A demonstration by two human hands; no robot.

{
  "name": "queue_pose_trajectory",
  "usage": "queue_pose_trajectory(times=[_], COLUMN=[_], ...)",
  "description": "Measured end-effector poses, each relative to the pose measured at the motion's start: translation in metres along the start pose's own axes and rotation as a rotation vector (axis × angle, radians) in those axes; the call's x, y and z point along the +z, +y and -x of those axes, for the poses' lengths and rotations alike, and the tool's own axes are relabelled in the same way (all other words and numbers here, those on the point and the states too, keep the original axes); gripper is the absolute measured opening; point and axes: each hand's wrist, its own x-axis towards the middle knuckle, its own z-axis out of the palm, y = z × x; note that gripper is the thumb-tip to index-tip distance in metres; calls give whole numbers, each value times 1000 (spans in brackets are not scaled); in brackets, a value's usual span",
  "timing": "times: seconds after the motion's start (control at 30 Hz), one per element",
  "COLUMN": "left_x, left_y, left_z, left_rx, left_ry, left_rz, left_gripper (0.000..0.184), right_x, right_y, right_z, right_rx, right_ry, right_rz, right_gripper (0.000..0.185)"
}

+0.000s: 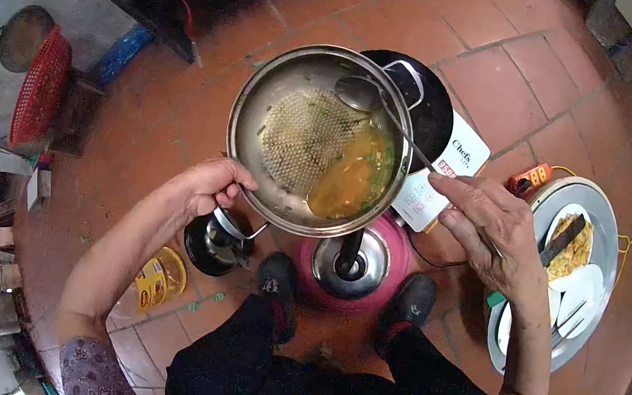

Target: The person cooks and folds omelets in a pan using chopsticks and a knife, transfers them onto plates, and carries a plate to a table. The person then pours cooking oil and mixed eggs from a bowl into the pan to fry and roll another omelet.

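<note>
Both your hands are pinching: the left hand [210, 185] grips the edge of the steel pan [284, 114] between them, the right hand [492, 234] the spoon [358, 93] reaching over its yellow liquid [357, 173].

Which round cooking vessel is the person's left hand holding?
The wide silver metal pan containing orange-yellow liquid: the left hand grips its edge. The round pink vessel, by contrast, wears a metal lid, and no hand touches it.
</note>
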Motion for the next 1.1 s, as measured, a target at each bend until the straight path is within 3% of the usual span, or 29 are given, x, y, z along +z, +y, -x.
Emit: queue_pose_trajectory(times=[0.27, 0.4, 0.5, 0.63, 0.77, 1.1], left_x=[9, 12, 14, 20, 19, 20], left_y=[15, 26, 33, 38, 35, 32], left_z=[-10, -23, -34, -39, -44, -57], left_rx=[50, 93, 101, 79, 83, 65], left_ry=[-22, 1, -18, 7, 42, -6], left_rz=[49, 36, 32, 31, 41, 120], left_gripper=[11, 11, 10, 9, 7, 6], right_x=[5, 12, 19, 34, 43, 45], right_y=[31, 57, 79, 109, 121, 120], right_z=[14, 17, 19, 24, 30, 25], right_rx=[91, 256, 567, 818, 843, 811], right_ry=[17, 115, 274, 431, 495, 552], right_rz=[-7, -159, -672, -918, -1048, -1005], right_gripper=[25, 27, 34, 38, 37, 39])
